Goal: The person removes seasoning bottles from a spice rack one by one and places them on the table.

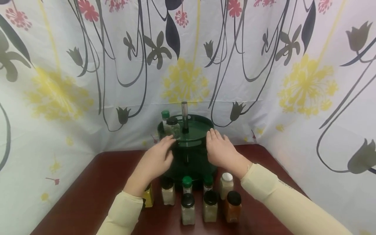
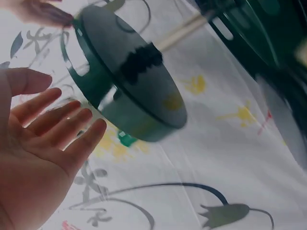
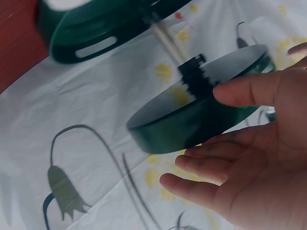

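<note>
A green two-tier round rack (image 1: 188, 143) with a metal centre post (image 1: 184, 114) stands on the table. On the left of its upper tray sit a green-capped spice bottle (image 1: 165, 115) and a black-lidded jar of dried herbs (image 1: 173, 129). My left hand (image 1: 155, 160) is at the tray's left front, near that jar, its fingers extended. At the right side of the rim is my right hand (image 1: 221, 150), fingers straight. Both wrist views show the palms facing the upper tray (image 2: 144, 110), with nothing held. Whether either hand touches the rim, I cannot tell.
Several spice jars stand in front of the rack, among them a yellow one (image 1: 148, 197), a white-topped one (image 1: 227, 186) and an orange one (image 1: 233, 209). Beneath them is a dark red table (image 1: 117, 182). Flower-patterned curtains (image 1: 188, 42) surround the back and sides.
</note>
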Demonstrator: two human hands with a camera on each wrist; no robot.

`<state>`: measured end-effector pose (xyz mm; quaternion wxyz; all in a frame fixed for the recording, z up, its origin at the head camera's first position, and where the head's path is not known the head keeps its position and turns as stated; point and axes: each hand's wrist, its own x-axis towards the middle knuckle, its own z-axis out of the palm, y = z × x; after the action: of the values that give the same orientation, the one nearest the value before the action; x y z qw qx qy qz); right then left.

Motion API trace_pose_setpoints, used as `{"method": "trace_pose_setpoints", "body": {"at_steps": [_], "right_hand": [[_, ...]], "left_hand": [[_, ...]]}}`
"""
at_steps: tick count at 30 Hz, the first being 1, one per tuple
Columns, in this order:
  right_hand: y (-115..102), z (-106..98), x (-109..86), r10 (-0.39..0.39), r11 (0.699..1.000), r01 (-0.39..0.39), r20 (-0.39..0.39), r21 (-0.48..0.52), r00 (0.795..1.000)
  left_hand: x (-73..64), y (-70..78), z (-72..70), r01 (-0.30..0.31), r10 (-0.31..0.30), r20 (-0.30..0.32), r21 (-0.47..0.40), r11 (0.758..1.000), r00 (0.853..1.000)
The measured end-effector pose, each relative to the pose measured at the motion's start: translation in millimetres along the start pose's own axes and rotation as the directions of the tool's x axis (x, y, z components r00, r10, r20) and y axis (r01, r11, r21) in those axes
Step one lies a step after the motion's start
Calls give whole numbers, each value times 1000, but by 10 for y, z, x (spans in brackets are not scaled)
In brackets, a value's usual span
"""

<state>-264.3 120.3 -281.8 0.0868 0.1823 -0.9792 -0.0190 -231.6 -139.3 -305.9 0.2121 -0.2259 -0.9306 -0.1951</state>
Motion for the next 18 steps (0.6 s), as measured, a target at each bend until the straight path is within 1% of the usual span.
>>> {"method": "trace_pose_setpoints", "body": {"at_steps": [3,5,7,10,12,14,18], "right_hand": [[99,0,69,17,1000,-17,21,4,1000],[158,-2,118,24,1000,-24,34,6,999],[210,-11,159,27,1000,-27,44,-1,999],[280,-21,225,33,999,-32,54,-16,998],[321,-25,268,36,999,-35,60,-23,998],[355,-34,315,37,999,-35,68,-31,997],[328,-126,376,22,998,-18,63,-60,998]], "left_hand": [[6,-144,-51,48,-48,-20,-10,999,999],[18,-243,-74,81,-81,-6,-2,997,997],[38,-335,-83,104,-105,35,11,994,994],[69,-441,-68,111,-114,123,30,993,986],[77,-471,-49,105,-110,173,34,994,979],[76,-471,-35,100,-105,202,33,994,974],[64,-432,-36,101,-107,223,39,994,969]]}}
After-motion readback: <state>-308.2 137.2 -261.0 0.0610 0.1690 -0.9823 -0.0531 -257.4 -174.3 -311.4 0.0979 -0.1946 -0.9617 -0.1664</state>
